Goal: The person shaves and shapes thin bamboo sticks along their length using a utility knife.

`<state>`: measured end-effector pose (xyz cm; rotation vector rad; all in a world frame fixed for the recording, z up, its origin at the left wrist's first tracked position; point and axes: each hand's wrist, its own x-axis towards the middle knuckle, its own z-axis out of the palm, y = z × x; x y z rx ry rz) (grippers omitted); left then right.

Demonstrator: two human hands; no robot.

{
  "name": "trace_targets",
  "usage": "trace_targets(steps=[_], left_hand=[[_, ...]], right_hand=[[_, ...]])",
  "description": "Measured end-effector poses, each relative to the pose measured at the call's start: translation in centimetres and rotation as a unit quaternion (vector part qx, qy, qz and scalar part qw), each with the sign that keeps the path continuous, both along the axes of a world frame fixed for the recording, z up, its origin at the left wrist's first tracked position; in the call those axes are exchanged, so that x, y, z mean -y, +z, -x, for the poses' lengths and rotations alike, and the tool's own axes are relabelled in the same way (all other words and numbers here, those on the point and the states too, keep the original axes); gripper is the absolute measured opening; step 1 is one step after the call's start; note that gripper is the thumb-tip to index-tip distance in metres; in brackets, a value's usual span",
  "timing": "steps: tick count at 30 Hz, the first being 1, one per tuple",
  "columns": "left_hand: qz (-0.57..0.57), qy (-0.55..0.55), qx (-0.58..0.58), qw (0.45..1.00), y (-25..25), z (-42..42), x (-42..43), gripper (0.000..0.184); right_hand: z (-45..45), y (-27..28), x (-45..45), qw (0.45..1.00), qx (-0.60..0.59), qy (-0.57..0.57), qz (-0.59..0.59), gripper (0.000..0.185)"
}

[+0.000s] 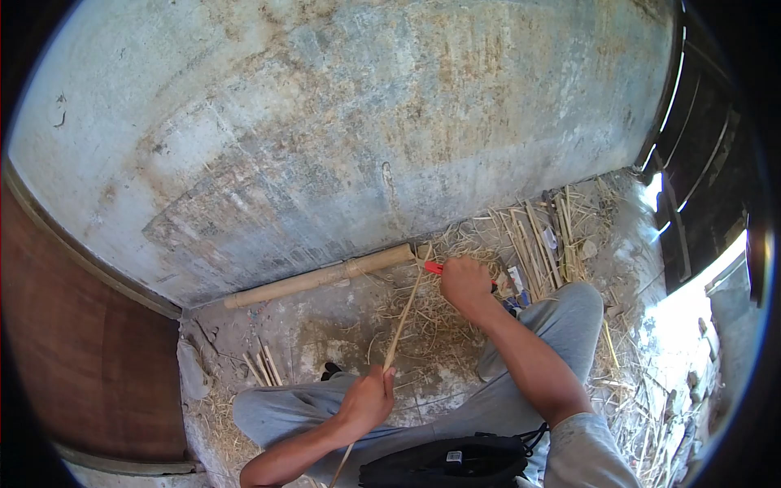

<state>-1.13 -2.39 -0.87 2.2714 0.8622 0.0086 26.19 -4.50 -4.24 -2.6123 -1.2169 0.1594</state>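
Observation:
My left hand (pixel 365 403) is closed around a long, thin bamboo strip (pixel 404 315), which slants from my lap up toward the wall. The strip's lower part runs down past my left forearm. My right hand (pixel 466 286) is wrapped around a red cutter knife (pixel 434 267), whose front end points left at the strip's upper end. Whether the blade touches the strip is too small to tell. Behind the strip's tip lies a thick bamboo pole (pixel 317 277) along the foot of the wall. Curled shavings (pixel 431 325) cover the floor beneath both hands.
A stained wall (pixel 342 146) rises directly in front. Split bamboo sticks (pixel 537 244) lie in a bundle at the right, and several short sticks (pixel 263 366) lie at the left. On my lap rests a black bag (pixel 447 462). A brown panel (pixel 89 342) stands far left.

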Motion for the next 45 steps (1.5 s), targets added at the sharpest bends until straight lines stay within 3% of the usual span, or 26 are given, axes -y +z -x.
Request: trace_targets(steps=[6, 12, 18, 21, 23, 24, 26, 32, 38, 45], left_hand=[[0.009, -0.013, -0.050, 0.999, -0.2, 0.2, -0.3, 0.033], [0.008, -0.001, -0.019, 1.000, 0.1, -0.2, -1.8, 0.035], [0.030, 0.058, 0.022, 0.998, -1.3, -0.1, -3.6, 0.036], [0.092, 0.031, 0.089, 0.991, -2.8, 0.1, -4.5, 0.035], [0.300, 0.096, 0.128, 0.940, -2.0, -0.7, -4.3, 0.031], [0.299, 0.097, 0.129, 0.940, -1.2, -0.8, -4.2, 0.031], [0.442, 0.095, 0.122, 0.883, 0.4, -1.0, -4.0, 0.029], [0.527, 0.136, 0.125, 0.829, 0.1, -1.3, -4.8, 0.034], [0.537, 0.187, 0.129, 0.812, 0.4, -1.4, -4.8, 0.042], [0.561, 0.161, 0.154, 0.797, 0.5, -1.1, -4.9, 0.047]], right_hand=[[-2.1, -0.4, 0.4, 0.997, -0.027, -0.073, -0.028, 0.020], [-0.9, 1.1, -0.2, 0.994, -0.030, -0.096, -0.037, 0.020], [-0.4, 3.1, 0.5, 0.980, -0.118, -0.092, -0.128, 0.026], [1.7, 3.8, 0.4, 0.970, -0.172, -0.004, -0.169, 0.027], [3.4, 3.6, 0.5, 0.969, -0.162, 0.057, -0.178, 0.026], [3.9, 3.2, 0.5, 0.969, -0.162, 0.058, -0.179, 0.026], [4.7, 2.2, 0.6, 0.967, -0.152, 0.098, -0.178, 0.025], [5.7, 2.1, 1.0, 0.973, -0.121, 0.126, -0.149, 0.020], [6.2, 1.1, 1.1, 0.977, -0.056, 0.154, -0.133, 0.016], [7.0, 2.1, 1.2, 0.983, -0.079, 0.148, -0.076, 0.017]])
